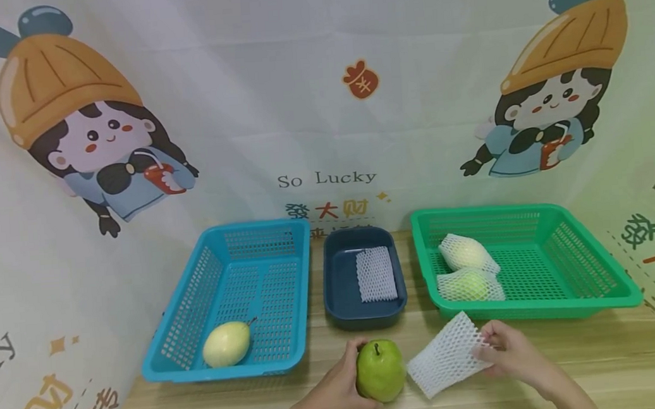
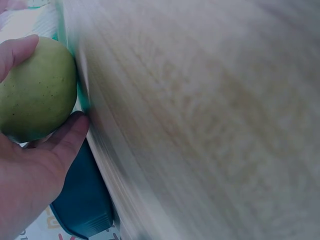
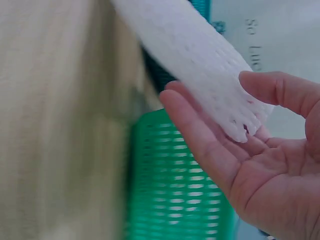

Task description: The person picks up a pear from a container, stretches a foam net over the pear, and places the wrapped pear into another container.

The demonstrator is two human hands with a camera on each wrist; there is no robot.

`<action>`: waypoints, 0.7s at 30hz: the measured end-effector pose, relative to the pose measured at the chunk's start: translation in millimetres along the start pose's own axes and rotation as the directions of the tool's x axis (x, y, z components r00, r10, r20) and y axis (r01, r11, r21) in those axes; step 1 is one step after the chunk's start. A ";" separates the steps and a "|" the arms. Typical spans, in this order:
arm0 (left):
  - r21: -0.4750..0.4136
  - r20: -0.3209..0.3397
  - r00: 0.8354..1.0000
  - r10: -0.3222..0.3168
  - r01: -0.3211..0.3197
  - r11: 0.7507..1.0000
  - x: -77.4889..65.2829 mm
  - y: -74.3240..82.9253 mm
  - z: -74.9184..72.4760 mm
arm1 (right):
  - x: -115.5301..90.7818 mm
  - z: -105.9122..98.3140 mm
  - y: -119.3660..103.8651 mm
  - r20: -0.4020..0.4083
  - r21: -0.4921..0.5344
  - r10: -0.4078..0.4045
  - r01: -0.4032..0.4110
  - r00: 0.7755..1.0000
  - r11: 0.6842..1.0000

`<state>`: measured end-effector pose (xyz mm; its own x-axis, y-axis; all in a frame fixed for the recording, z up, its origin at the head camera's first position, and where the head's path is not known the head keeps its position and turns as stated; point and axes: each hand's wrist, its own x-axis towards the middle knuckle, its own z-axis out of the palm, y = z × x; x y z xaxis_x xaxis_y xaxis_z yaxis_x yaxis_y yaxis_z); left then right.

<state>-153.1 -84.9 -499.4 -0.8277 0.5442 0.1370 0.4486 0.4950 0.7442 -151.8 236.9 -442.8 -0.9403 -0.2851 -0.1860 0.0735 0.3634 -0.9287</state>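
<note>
My left hand [image 1: 340, 384] grips a green pear [image 1: 380, 370], stem up, near the table's front; the left wrist view shows thumb and fingers around the pear [image 2: 37, 92]. To its right, my right hand [image 1: 511, 353] pinches one end of a white foam net sleeve [image 1: 449, 355]. In the right wrist view the thumb presses the sleeve [image 3: 195, 55] against the fingers of the right hand [image 3: 250, 155]. The sleeve lies flat and slanted, its other end close beside the pear.
A blue basket [image 1: 304, 282] on the left holds a pale yellow pear [image 1: 227, 344]. In the middle, a dark blue bin [image 1: 338, 280] contains white foam nets [image 1: 376, 274]. Two netted fruits [image 1: 468, 255] lie in the green basket [image 1: 551, 306] on the right. A printed cloth [image 1: 322, 122] hangs behind.
</note>
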 end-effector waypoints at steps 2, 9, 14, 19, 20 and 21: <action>0.001 0.003 1.000 -0.003 0.003 1.000 0.4 0.2 -0.1 | -1.6 -0.7 -9.6 -0.037 -0.013 -0.055 0.054 0.998 0.998; -0.010 0.024 0.999 -0.041 0.041 0.999 3.0 2.3 -0.8 | -8.1 -0.1 -43.6 -0.271 -0.217 -0.255 0.199 0.928 0.956; -0.009 0.043 0.997 -0.057 0.058 0.998 6.4 4.3 -0.5 | -9.9 5.9 -63.5 -0.324 -0.291 -0.400 0.312 0.857 0.905; -0.007 0.048 0.997 -0.055 0.055 0.998 9.3 7.7 -0.2 | -5.4 17.3 -83.8 -0.350 -0.212 -0.523 0.478 0.777 0.852; -0.010 0.048 0.997 -0.059 0.059 0.998 9.9 8.4 -0.2 | -3.7 19.9 -87.5 -0.356 -0.187 -0.538 0.506 0.764 0.842; -0.014 0.049 0.997 -0.064 0.065 0.998 10.4 9.0 -0.1 | -2.1 22.5 -91.0 -0.361 -0.170 -0.552 0.529 0.751 0.831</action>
<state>-157.7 -74.9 -491.2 -0.8374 0.5437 0.0567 0.3891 0.5200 0.7604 -149.0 184.5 -365.1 -0.8670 -0.0947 0.4892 -0.4933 0.3019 -0.8158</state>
